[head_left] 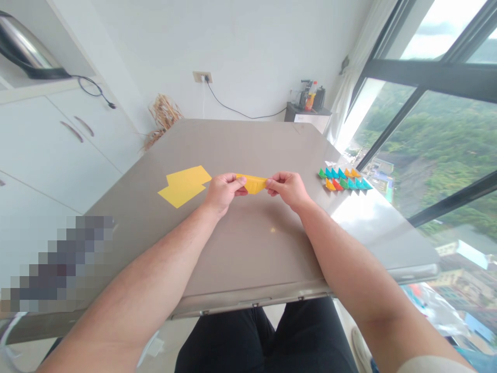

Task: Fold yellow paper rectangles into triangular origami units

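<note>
Between my two hands, a folded piece of yellow paper [255, 185] is held up by its two ends, above the middle of the table. It has a boat-like shape with slanted sides and visible creases. My left hand [225, 191] pinches its left end between thumb and fingers. At the right end, my right hand [286, 187] pinches the tip in the same way. Flat yellow paper sheets [184, 185] lie overlapping on the table, just left of my left hand. Small folded paper boats [344, 179] in green, blue, orange and red stand in two rows to the right.
The grey-brown table [248, 248] fills the middle. A pixelated dark patch covers its left edge. Behind it stand a small cabinet [310, 120] with bottles and a bundle of dried stalks [165, 114]. Large windows [438, 134] line the right side; white cupboards [50, 140] stand left.
</note>
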A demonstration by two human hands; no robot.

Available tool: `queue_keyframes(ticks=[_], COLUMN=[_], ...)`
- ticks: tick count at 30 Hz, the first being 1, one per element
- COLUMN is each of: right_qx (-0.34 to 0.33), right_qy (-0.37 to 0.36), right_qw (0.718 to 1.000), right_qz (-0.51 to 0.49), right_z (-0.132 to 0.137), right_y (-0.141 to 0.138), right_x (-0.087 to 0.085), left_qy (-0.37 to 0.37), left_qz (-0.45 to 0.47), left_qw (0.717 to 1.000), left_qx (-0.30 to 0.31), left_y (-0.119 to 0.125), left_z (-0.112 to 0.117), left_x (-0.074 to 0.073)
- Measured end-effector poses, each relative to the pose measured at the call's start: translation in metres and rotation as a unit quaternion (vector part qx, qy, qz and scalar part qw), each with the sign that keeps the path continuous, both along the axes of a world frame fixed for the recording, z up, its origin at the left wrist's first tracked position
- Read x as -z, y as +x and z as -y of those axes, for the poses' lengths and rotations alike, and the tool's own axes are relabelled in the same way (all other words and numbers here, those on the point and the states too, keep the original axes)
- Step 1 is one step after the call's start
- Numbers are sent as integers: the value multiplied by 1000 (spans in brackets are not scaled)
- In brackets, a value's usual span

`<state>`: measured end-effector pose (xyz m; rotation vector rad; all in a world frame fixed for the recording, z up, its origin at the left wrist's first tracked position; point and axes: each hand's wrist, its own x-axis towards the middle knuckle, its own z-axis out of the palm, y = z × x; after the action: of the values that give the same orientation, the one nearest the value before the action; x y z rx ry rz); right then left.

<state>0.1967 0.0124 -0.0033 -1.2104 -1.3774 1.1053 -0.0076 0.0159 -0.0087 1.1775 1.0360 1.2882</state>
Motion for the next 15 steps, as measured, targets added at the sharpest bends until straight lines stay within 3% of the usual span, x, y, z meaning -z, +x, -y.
queue_keyframes(ticks=[4, 15], right_qx=[6, -10], right_qy=[1, -5], right_qw=[1000, 999], right_qz=[-5, -36], right_z=[0, -2], right_y=[0, -1], right_x=[-1, -2], left_qy=[10, 51], left_qz=[19, 29], left_qw=[999, 996], left_qx=[-48, -60], left_y=[0, 6], left_z=[-2, 0], left_x=[1, -1])
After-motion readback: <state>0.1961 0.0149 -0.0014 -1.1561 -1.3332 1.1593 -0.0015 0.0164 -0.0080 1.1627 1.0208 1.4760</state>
